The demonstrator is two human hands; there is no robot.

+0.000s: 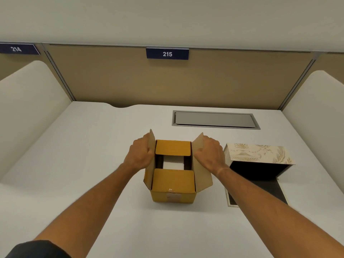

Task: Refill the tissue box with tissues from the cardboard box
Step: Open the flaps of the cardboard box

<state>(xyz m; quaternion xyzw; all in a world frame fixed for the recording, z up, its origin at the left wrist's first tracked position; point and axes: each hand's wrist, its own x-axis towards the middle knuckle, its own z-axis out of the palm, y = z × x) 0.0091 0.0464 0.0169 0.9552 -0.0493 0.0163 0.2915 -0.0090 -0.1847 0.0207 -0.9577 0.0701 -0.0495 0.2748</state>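
Observation:
A small yellow-brown cardboard box (174,196) stands in the middle of the white desk. My left hand (139,153) grips its left outer flap and my right hand (209,152) grips its right outer flap, both flaps held up and apart. The two inner flaps lie nearly flat, and between them white tissues (173,162) show inside. To the right lies the cream patterned tissue box (258,153), open toward me with a dark hollow inside. Its lid panel (264,190) lies flat on the desk in front of it.
A grey cable hatch (216,120) is set into the white desk (93,155) behind the boxes. Cream side dividers stand at left (28,108) and right (320,101), with a tan back panel bearing a sign reading 215 (167,54).

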